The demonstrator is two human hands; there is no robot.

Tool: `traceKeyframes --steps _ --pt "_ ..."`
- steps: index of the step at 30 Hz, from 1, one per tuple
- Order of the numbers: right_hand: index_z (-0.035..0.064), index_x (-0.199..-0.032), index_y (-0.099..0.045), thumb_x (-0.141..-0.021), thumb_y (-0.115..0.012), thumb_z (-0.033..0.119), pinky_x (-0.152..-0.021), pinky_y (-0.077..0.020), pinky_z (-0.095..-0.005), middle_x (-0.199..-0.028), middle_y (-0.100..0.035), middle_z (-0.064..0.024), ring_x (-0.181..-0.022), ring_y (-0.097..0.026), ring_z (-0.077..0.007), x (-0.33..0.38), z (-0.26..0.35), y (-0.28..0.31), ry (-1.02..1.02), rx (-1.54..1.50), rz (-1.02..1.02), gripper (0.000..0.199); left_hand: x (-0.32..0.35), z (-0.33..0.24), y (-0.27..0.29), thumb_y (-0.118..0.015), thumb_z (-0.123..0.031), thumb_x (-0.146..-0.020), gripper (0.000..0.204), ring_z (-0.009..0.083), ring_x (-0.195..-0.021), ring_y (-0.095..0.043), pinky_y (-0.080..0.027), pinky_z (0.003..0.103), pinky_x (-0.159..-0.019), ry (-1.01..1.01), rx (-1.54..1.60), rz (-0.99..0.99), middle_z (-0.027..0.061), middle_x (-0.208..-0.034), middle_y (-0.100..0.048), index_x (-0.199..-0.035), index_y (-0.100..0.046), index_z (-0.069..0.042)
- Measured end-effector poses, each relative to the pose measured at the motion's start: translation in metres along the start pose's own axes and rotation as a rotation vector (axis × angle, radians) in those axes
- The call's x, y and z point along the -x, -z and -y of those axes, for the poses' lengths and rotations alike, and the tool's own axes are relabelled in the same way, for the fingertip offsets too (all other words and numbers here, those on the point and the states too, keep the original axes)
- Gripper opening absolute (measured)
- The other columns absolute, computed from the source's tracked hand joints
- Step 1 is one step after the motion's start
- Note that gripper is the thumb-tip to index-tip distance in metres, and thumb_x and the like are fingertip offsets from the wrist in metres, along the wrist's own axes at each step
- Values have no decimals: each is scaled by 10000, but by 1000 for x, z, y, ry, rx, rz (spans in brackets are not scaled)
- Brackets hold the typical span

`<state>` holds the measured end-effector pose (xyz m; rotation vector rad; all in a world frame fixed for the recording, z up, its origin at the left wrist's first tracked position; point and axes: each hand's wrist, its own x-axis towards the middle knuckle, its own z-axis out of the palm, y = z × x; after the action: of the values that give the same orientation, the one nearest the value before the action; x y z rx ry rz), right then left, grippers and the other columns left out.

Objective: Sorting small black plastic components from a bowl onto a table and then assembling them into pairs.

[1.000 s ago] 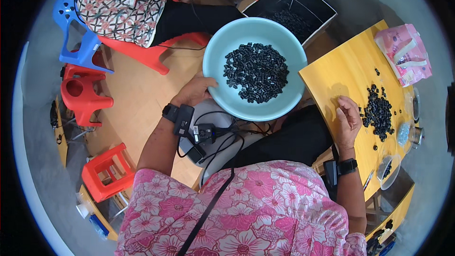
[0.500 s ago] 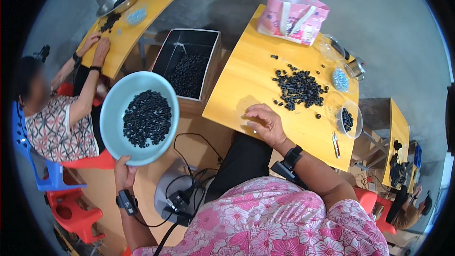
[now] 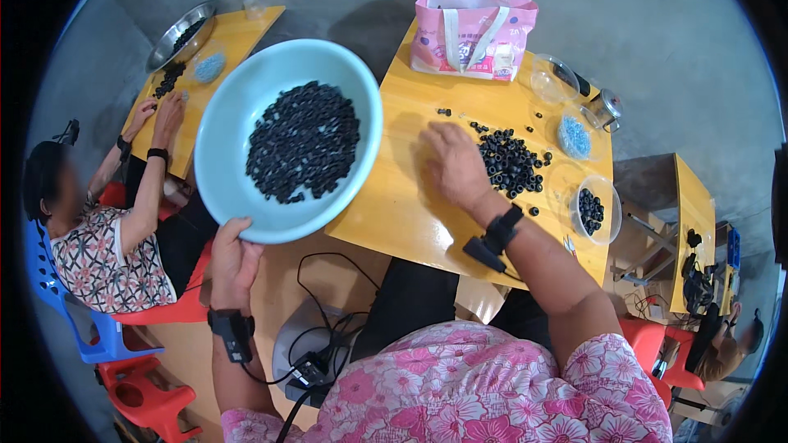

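Note:
A light blue plastic basin (image 3: 215, 166) hangs in the air at the left edge of my table, tilted toward me. Many small black rubber-like pieces (image 3: 304, 141) lie heaped inside it. My left hand (image 3: 235, 269) grips the basin's near rim, thumb on the inside. My right hand (image 3: 456, 167) reaches over the yellow table (image 3: 386, 205), holding nothing visible, its fingers stretched out. Just right of its fingers lies a loose pile of small black ring-shaped parts (image 3: 510, 162). Two more black parts (image 3: 444, 111) lie beyond the fingertips.
A pink bag (image 3: 474, 37) stands at the table's far edge. Along the right side are an empty clear tub (image 3: 554, 79), a tub of light blue bits (image 3: 574, 138), a tub of black parts (image 3: 593, 209) and a metal cup (image 3: 606, 107). A co-worker (image 3: 107, 238) sits at the left; cables (image 3: 328, 336) hang below.
My left hand has raised the basin and moved it right, covering the black-lined box. My right hand has moved farther over the table, beside the black parts.

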<state>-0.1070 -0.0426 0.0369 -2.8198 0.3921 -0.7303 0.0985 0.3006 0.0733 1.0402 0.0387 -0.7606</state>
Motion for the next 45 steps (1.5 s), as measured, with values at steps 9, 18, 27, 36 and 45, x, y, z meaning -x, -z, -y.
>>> traceKeyframes --steps 9,18,27,36,45 --pt "38 -1379 -481 -906 -598 364 -1050 -373 -434 -1443 -455 -113 -1303 -427 -313 -17 -70 -14 -37 106 222 585 -52 41 -78 -551 8 -858 481 265 -1190 -579 -499 426 -1015 50 -31 121 128 -1302 -570 -1330 -459 0" --pt "13 -1358 -485 -910 -604 362 -1080 -385 -423 -1359 -499 -177 -1274 -443 -360 -9 -72 4 11 -160 247 580 -78 59 -109 -561 -31 -865 453 276 -1155 -601 -531 417 -963 93 -84 139 122 -1255 -598 -1309 -477 -12" --pt "-11 -1292 -531 -871 -648 308 -1069 -395 -420 -1307 -519 -183 -1223 -475 -363 3 -72 9 -15 -220 264 541 -45 76 -109 -533 -28 -853 503 295 -1200 -570 -486 464 -1020 -7 -27 151 135 -1316 -555 -1347 -446 11" --pt "23 -1274 -558 -868 -651 269 -1067 -403 -426 -1347 -502 -164 -1237 -468 -364 5 -67 8 -11 -193 317 484 -51 52 -96 -517 -54 -880 441 286 -1079 -644 -584 433 -858 130 -248 172 166 -1257 -589 -1305 -462 48" --pt "-2 -1246 -572 -878 -637 298 -1057 -408 -424 -1319 -521 -173 -1232 -469 -369 9 -70 11 23 -275 250 480 -100 61 -133 -498 -19 -910 395 268 -1112 -619 -554 399 -937 210 -176 185 157 -1261 -576 -1298 -452 34"
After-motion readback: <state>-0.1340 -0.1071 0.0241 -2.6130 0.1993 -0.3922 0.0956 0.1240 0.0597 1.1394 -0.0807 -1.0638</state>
